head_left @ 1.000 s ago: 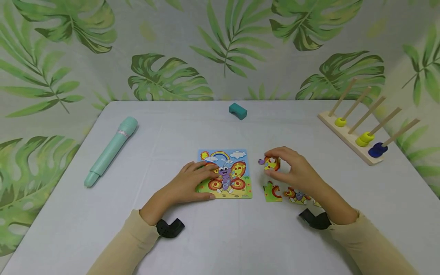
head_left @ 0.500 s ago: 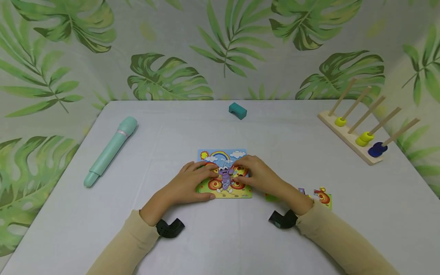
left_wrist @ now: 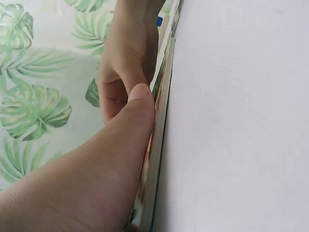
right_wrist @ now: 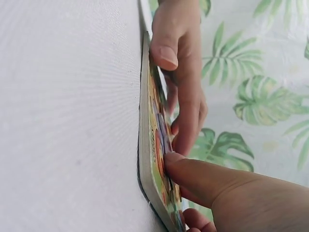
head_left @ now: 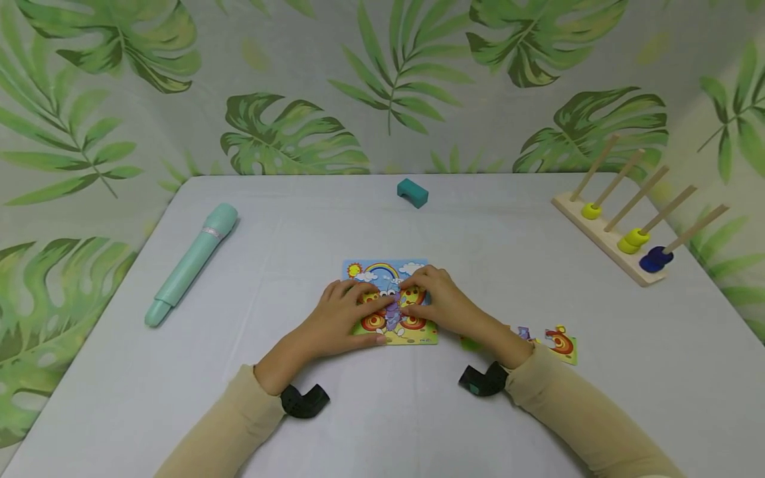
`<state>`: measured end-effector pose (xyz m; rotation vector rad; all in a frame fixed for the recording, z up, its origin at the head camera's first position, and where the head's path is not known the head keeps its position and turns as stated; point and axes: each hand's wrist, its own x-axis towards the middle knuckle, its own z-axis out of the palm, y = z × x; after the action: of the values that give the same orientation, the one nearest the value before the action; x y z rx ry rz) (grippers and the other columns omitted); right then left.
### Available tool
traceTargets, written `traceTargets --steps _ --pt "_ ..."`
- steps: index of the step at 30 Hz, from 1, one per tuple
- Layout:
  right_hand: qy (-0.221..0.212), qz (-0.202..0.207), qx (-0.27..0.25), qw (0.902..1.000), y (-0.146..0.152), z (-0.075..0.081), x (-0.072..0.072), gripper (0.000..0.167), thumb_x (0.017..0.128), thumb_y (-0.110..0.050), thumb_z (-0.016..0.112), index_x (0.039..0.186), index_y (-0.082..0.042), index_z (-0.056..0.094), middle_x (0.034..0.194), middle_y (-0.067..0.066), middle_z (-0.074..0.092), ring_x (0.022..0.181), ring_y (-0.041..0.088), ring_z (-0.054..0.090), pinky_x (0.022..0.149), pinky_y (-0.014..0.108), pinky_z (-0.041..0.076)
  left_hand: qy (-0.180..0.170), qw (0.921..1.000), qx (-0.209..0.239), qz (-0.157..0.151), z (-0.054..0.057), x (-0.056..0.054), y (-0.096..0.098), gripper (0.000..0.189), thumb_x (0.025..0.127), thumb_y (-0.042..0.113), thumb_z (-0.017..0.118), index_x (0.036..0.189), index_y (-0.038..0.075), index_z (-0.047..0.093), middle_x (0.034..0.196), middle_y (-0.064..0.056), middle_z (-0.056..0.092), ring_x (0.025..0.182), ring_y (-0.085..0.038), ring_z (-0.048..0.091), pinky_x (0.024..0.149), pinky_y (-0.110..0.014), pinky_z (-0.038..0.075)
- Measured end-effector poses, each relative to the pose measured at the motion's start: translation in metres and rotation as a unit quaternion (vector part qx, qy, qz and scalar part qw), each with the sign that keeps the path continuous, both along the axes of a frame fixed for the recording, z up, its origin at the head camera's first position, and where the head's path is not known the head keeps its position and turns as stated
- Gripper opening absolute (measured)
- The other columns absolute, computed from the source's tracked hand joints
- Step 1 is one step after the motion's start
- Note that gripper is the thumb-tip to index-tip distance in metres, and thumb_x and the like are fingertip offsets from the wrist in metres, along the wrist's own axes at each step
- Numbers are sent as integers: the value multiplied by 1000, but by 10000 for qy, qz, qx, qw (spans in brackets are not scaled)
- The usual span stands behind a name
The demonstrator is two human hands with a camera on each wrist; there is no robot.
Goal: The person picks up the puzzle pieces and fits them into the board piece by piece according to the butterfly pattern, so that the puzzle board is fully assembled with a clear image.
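A square butterfly puzzle board [head_left: 427,337] lies on the white table. My left hand [head_left: 337,320] rests over its left side with fingers spread, the index finger reaching across to the butterfly's middle. In the left wrist view the left thumb [left_wrist: 137,99] lies along the board's near edge. My right hand [head_left: 451,305] is over the board's right side, thumb and fingers around a red and yellow wing puzzle piece [head_left: 414,296], partly hidden by the fingers. In the right wrist view the right thumb [right_wrist: 186,166] presses at the pieces' raised edge.
Loose puzzle pieces [head_left: 560,344] lie right of the board, some hidden under the right forearm. A mint microphone-shaped tube [head_left: 194,262] lies at left, and a teal arched block [head_left: 413,192] at the back. A wooden peg stand [head_left: 600,232] with yellow and blue beads stands at right.
My right hand has carried the wing piece left from beside the board onto its right half. My left hand has shifted slightly right, its index finger reaching further toward the butterfly's middle.
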<state>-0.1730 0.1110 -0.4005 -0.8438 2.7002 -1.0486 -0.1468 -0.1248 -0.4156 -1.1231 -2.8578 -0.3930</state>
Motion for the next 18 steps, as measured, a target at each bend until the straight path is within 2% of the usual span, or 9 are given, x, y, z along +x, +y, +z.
traceTargets --steps 3,9,13,18 --pt "-55 21 13 10000 -1 1 0 35 78 -27 71 109 -12 63 111 5 48 100 23 37 79 37 37 30 9999 -127 84 1 1 4 65 82 69 34 138 36 34 130 0 36 123 -28 25 99 -49 16" --pt "-408 267 -24 9988 10 3 -5 39 81 -26 68 117 -15 59 118 7 45 110 24 37 89 44 36 -67 9996 -214 184 5 3 6 63 82 66 38 137 36 36 129 0 35 123 -29 25 99 -49 16" --pt "-317 301 -162 9989 21 2 -9 36 83 -22 66 118 -13 59 124 9 43 117 27 35 95 49 31 -110 9994 -244 210 6 3 7 62 82 66 40 137 36 36 130 -1 35 123 -29 24 99 -49 16" --pt "-242 227 49 9994 25 -1 -12 40 83 -26 65 121 -13 57 133 11 38 124 32 29 99 53 24 -122 9994 -227 230 6 3 7 62 82 65 40 137 36 36 130 -1 35 123 -29 23 99 -49 16"
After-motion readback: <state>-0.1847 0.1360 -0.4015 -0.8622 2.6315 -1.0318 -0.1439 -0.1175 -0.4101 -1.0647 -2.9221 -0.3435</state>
